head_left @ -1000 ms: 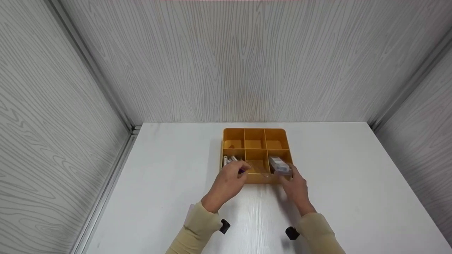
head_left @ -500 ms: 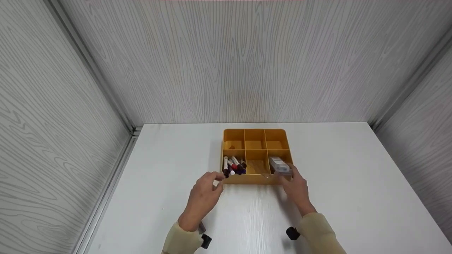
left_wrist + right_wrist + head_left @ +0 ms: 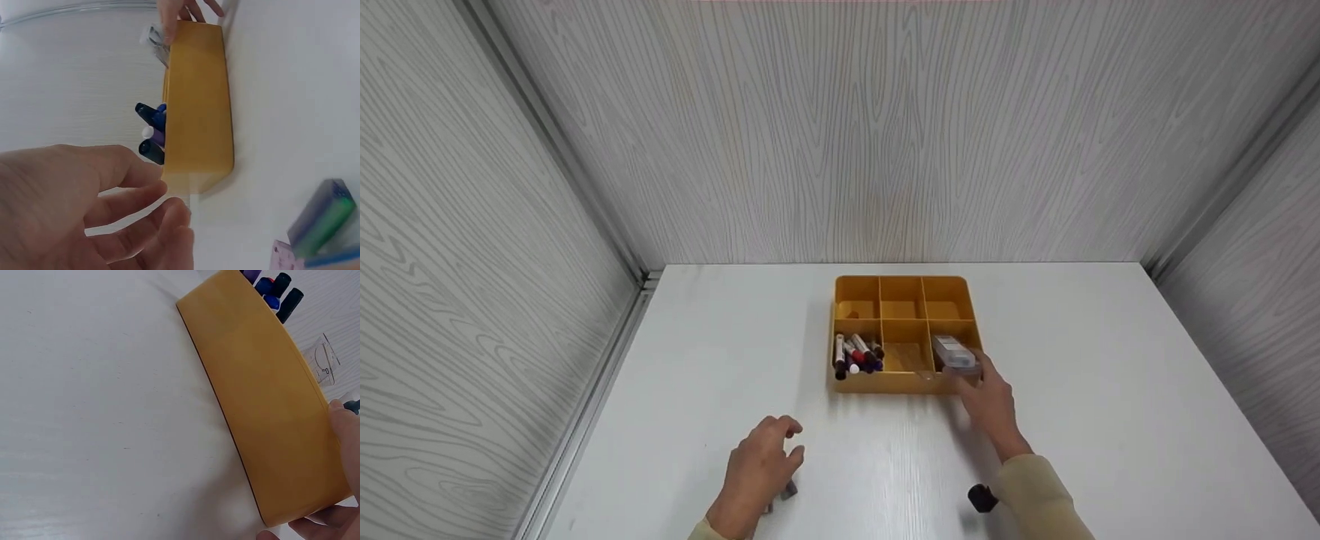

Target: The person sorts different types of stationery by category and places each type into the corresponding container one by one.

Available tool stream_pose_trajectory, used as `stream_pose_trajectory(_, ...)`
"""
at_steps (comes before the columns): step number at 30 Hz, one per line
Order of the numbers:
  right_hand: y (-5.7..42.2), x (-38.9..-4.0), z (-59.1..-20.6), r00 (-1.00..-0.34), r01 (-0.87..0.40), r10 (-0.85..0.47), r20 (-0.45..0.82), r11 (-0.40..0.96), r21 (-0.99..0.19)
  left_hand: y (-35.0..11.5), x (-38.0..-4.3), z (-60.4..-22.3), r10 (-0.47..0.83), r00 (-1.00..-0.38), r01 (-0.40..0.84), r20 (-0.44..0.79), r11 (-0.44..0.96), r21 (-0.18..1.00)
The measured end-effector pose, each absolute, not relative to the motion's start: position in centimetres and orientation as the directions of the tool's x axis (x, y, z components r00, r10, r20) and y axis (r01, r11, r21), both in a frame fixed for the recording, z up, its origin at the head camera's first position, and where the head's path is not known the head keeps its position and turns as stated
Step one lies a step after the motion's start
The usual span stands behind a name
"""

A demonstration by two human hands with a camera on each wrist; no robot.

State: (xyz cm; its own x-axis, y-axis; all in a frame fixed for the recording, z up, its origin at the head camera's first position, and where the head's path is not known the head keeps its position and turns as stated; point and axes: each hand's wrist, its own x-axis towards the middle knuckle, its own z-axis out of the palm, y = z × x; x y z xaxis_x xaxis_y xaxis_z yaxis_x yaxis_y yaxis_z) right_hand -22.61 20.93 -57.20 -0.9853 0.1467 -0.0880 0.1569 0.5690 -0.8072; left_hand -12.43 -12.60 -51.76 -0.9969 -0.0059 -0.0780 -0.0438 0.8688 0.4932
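A yellow divided organizer box [image 3: 900, 383] stands on the white table. Several markers [image 3: 858, 354] lie in its front left compartment, caps towards me. My right hand [image 3: 990, 409] holds the box at its front right corner, thumb at the rim and fingers round the side. Beside that hand a clear plastic case [image 3: 955, 353] tilts up out of the front right compartment. My left hand [image 3: 756, 466] hovers to the left in front of the box, fingers loosely bent and holding nothing. A green and purple block [image 3: 322, 218] lies near it in the left wrist view.
A clear plastic piece with printed lines [image 3: 323, 363] sticks up from the box's front middle compartment. Next to the block lie a pink card [image 3: 284, 257] and a blue-edged item [image 3: 334, 259]. Grey wood-grain panels [image 3: 877, 135] enclose the table at the back and sides.
My left hand has drawn back from the marker compartment, towards me and to the left, uncovering the markers. My right hand has stayed at the box.
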Motion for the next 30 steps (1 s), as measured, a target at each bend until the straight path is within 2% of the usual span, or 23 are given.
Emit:
stream_pose_trajectory(3,21.1,-22.7,-57.3,-0.984,0.164,0.148,-0.096,0.574,-0.802,-13.2,-11.7,-52.8,0.015,-0.995,-0.033,-0.099,0.884,0.466)
stream_pose_trajectory(8,21.1,-22.7,-57.3,-0.983,0.174,0.147,-0.108,0.579,-0.796,-13.4,-10.2,-54.6,0.039,-0.998,0.016,-0.045,0.903,0.429)
stream_pose_trajectory(18,21.0,-22.6,-57.3,-0.987,0.138,0.143,-0.066,0.577,-0.805,-12.9,-10.3,-56.3,-0.013,-0.988,-0.067,-0.152,0.932,0.356)
stream_pose_trajectory(24,21.0,-22.6,-57.1,-0.986,0.146,0.15,-0.07,0.583,-0.8,-13.3,-10.4,-56.6,-0.034,-0.987,-0.095,-0.156,0.911,0.402)
stream_pose_trajectory(30,21.0,-22.6,-57.2,-0.987,0.129,0.153,-0.046,0.6,-0.789,-13.7,-10.4,-56.8,-0.009,-0.992,-0.061,-0.128,0.909,0.413)
